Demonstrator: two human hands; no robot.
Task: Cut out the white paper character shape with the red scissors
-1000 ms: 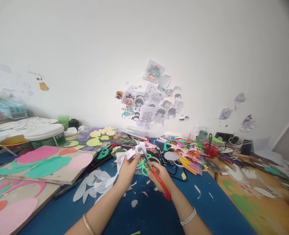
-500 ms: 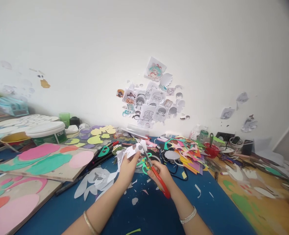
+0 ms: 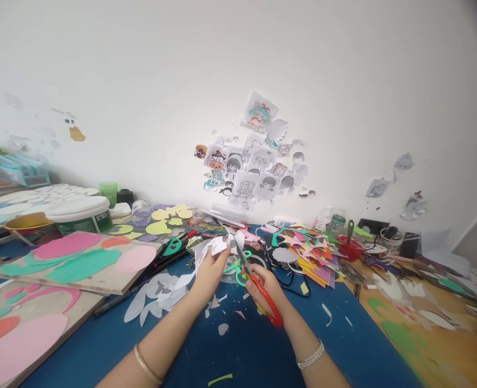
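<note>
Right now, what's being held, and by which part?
The left hand holds white paper by its near edge; the right hand holds scissors by the red handles.

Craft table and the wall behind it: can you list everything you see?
Red-handled scissors: one pair, right hand
White paper: one cut piece, left hand
Green scissors: one pair, beyond hands
Boards: two, pale, left
Lidded tub: one, white and green, back left
Yellow bowl: one, left of tub
Paper scraps: uncountable, many colours, right of centre
Red bowl: one, right of scraps
Pictures: many, mostly grey and white, wall
Tabletop: one, blue, underneath
Other clutter: too jumbled to count
Bracelets: gold left, silvery right
Left hand, right hand: two, bare, centre
</note>
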